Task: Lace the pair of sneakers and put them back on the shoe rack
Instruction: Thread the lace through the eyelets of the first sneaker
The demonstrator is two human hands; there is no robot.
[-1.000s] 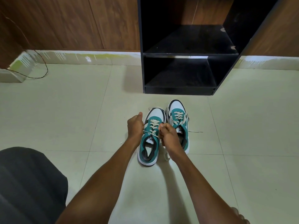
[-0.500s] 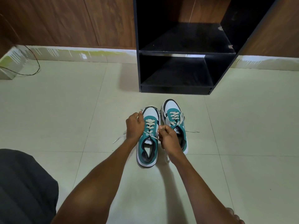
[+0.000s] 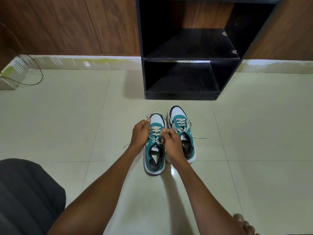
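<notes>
On pale floor tiles (image 3: 67, 124), sneakers (image 3: 155, 150) face rack (image 3: 186, 60).

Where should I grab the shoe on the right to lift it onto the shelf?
Probably by the heel collar of the right sneaker, coming from above and from the near side. Its opening faces up, its heel points toward you, and the right hand is already next to it.

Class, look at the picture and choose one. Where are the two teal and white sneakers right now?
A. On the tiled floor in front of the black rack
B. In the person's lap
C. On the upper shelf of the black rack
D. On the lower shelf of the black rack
A: both teal and white sneakers stand side by side on the pale tiled floor, in front of the black shoe rack.
</notes>
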